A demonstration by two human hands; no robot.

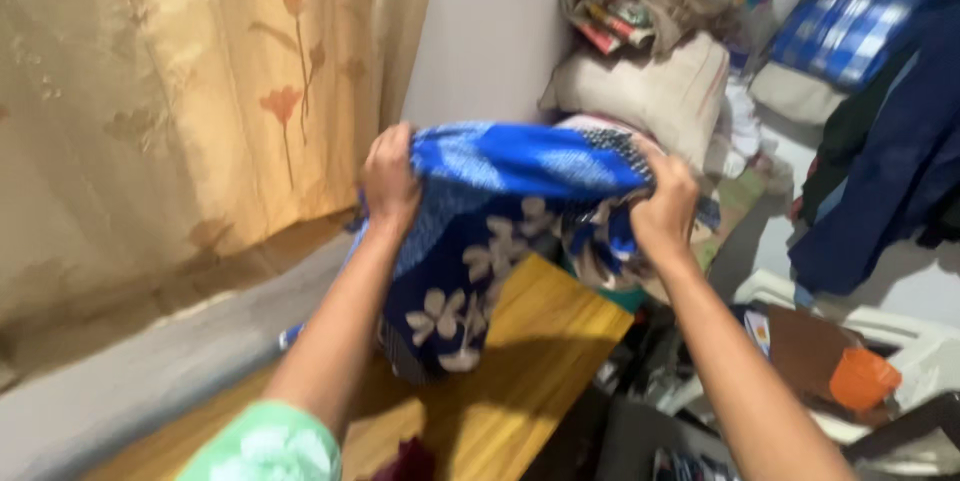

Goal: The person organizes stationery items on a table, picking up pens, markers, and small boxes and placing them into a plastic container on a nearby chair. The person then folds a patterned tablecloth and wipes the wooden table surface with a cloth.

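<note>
Both my hands hold up a blue cloth (500, 211) printed with pale flowers. My left hand (388, 181) grips its upper left edge and my right hand (662, 206) grips its upper right edge, with the top stretched between them. The rest of the cloth hangs down over a wooden table (540, 341). A light green sleeve covers my left upper arm.
A beige flowered curtain (180, 111) hangs at the left above a grey ledge (150, 381). Stuffed cloth bundles and a cream pillow (650, 91) are piled against the wall behind. Dark blue garments (890, 181) hang at the right. An orange object (862, 378) lies on white furniture.
</note>
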